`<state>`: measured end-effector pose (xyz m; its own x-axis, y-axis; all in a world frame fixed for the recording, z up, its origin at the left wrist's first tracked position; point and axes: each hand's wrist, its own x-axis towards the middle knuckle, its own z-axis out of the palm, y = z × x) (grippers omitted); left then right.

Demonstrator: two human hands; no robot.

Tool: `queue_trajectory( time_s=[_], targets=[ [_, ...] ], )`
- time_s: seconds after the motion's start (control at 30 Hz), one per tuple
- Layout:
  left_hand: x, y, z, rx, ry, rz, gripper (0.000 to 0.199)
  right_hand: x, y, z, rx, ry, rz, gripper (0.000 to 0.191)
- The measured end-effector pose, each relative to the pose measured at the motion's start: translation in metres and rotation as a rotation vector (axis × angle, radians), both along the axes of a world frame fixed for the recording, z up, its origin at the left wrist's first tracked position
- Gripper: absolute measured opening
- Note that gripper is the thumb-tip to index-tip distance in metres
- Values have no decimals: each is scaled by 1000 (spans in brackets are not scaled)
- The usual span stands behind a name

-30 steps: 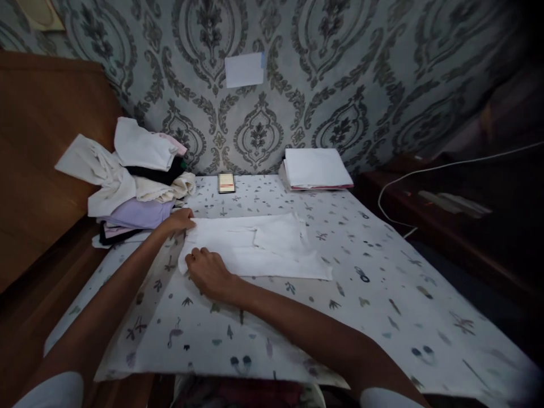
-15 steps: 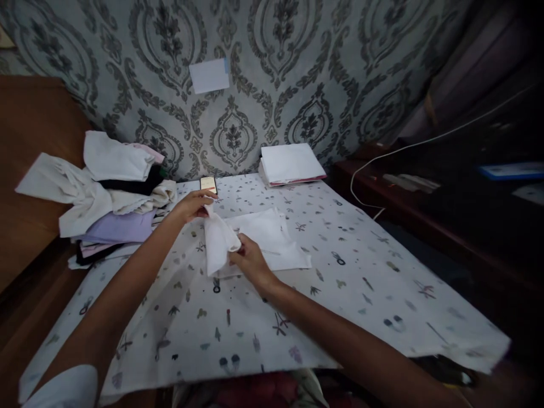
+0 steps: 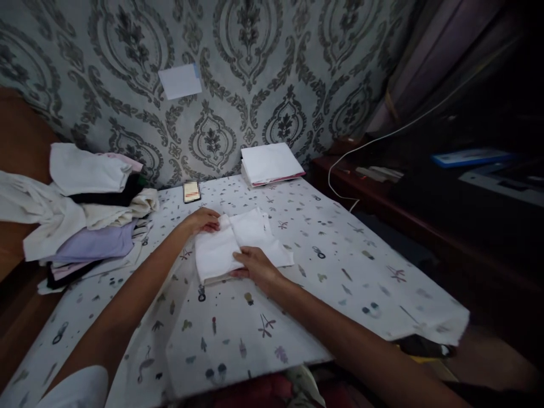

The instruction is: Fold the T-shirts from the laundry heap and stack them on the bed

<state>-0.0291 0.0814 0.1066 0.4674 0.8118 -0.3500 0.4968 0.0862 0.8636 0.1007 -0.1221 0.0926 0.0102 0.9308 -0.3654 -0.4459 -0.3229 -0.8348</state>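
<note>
A white cloth garment [image 3: 216, 252] lies on the patterned tabletop, its left part folded over toward the right. My left hand [image 3: 204, 220] is at the garment's far left corner, its fingers curled in and closed on the edge. On the near side, my right hand [image 3: 257, 265] grips the folded edge, thumb on top and fingers partly beneath. The garment's right part [image 3: 255, 232] lies flat in a single spread, with an uneven right edge. Its exact kind cannot be made out.
A pile of clothes [image 3: 93, 226] is heaped at the left. A phone [image 3: 191, 191] lies near the wall. A white stack, perhaps papers [image 3: 272, 163], sits at the back. A white cable [image 3: 382, 135] hangs above the dark furniture at right. The printed cloth [image 3: 340, 323] covers the table.
The garment's left flap, held raised before, now lies flat over the rest. Both hands have lowered with it. The view has shifted to the right.
</note>
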Motion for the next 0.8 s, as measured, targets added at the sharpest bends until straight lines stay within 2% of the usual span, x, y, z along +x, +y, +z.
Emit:
queue_trajectory(
  time_s=[0.23, 0.4, 0.5, 0.63, 0.8],
  targets=[
    [8, 19, -9, 367, 92, -73, 14, 1, -3, -9, 107, -95, 39, 15],
    [15, 22, -15, 514, 71, -180, 22, 8, -2, -18, 246, -352, 5, 22],
    [17, 19, -23, 593, 99, -215, 19, 15, -3, -17, 201, -456, 60, 14],
    [18, 19, -28, 685, 147, -229, 14, 18, -4, -11, 147, -466, 94, 3],
    [13, 22, -27, 710, 172, -267, 18, 19, -9, -9, 257, -626, 115, 40]
  ],
)
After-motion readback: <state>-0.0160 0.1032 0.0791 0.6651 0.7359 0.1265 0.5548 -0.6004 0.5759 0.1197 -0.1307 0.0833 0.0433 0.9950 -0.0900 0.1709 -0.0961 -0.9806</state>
